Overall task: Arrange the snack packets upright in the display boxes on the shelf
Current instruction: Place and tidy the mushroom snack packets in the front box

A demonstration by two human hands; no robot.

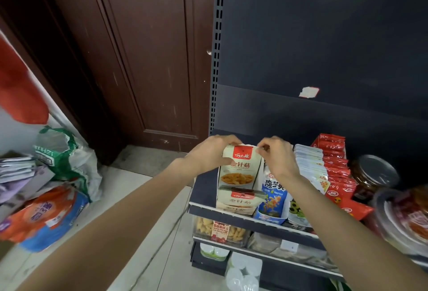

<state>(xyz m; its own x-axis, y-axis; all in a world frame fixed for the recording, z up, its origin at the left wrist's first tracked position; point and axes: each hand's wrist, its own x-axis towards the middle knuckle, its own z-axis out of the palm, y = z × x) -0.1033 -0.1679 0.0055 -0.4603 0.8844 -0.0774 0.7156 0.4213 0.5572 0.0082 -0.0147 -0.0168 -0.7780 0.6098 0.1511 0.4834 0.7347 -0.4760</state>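
The left hand (209,151) covers the back edge of the cream packet (238,166), and its fingertips vanish behind the packet top. The right hand (276,155) hides the upper part of the blue packet (273,194). The glass jar (372,176) is blurred, its label unreadable. The plastic tub (403,216) runs off the right edge. Lower shelf goods (220,229) are smeared and partly hidden by the shelf lip.
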